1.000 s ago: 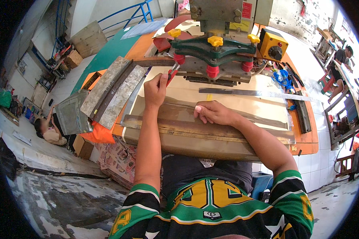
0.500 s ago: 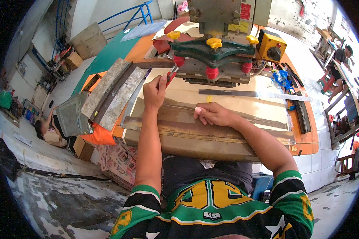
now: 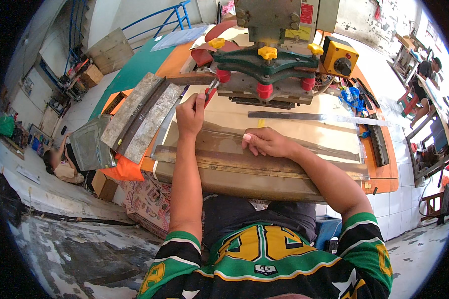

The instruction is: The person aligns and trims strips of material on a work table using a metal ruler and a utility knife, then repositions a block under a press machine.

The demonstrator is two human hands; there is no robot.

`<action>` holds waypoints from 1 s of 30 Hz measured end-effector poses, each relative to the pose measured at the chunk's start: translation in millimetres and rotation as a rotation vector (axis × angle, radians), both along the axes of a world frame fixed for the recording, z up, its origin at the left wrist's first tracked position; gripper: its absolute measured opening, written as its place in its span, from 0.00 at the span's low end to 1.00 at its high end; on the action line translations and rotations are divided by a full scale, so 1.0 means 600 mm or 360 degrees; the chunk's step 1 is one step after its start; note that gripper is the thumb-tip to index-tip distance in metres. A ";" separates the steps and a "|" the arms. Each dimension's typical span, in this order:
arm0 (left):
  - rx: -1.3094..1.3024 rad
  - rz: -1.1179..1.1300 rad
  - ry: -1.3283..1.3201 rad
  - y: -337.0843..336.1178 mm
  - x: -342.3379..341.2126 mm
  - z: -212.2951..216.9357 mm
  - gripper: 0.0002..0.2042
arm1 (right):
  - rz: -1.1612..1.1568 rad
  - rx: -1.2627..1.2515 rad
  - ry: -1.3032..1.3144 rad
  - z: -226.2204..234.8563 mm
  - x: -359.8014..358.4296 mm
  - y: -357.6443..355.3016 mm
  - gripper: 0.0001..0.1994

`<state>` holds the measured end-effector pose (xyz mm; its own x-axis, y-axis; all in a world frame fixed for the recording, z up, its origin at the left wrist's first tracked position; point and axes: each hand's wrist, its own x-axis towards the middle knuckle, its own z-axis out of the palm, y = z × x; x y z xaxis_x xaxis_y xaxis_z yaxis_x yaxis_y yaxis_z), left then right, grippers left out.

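Observation:
My left hand [image 3: 190, 115] is closed round a red-handled tool [image 3: 211, 93] with a metal tip, which looks like pliers. Its tip points at the left end of the press's lower plate. The press head [image 3: 267, 65] has a dark green bracket, yellow knobs and red spacers. My right hand [image 3: 266, 141] rests with fingers loosely curled on the brown strip and clear sheet [image 3: 224, 135] in front of the press; nothing shows in it. A long metal ruler [image 3: 309, 117] lies just beyond this hand.
Metal bars and plates [image 3: 147, 119] lie on the table's left. A yellow control box [image 3: 340, 57] with a black dial sits right of the press. Blue tangled material [image 3: 353, 97] and a dark bar [image 3: 379, 144] are at the right. Another person [image 3: 426, 74] sits at the far right.
My left hand has tilted the red-handled tool slightly and shifted it a little toward the press. My right hand has stayed in place.

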<state>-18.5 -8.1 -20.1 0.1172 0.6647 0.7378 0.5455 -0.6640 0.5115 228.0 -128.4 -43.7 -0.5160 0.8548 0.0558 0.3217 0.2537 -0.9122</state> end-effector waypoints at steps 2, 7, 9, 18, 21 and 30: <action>-0.0012 -0.0006 0.0002 0.001 -0.001 -0.001 0.25 | 0.0001 -0.0004 0.0002 -0.002 0.000 0.001 0.27; 0.0017 -0.0037 0.0035 0.002 -0.003 -0.002 0.26 | 0.0008 -0.0017 0.0009 -0.008 0.001 0.002 0.27; 0.0009 -0.0039 0.0049 0.002 -0.004 -0.001 0.26 | 0.0008 -0.0015 0.0010 -0.006 0.002 0.001 0.27; -0.0045 -0.0006 0.0088 0.010 -0.011 -0.008 0.26 | 0.0018 -0.0015 0.0007 -0.004 0.000 0.000 0.27; -0.0022 0.0021 0.0081 0.012 -0.013 -0.007 0.26 | 0.0025 0.0007 0.0019 -0.005 0.002 0.001 0.26; -0.0031 0.0015 0.0074 0.010 -0.015 -0.004 0.26 | 0.0005 0.0004 0.0000 -0.005 0.001 0.001 0.26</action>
<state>-27.4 -2.4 -22.5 0.1447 0.6803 0.7185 0.5754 -0.6486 0.4982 228.4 -127.7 -46.6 -0.5188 0.8529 0.0579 0.3208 0.2570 -0.9116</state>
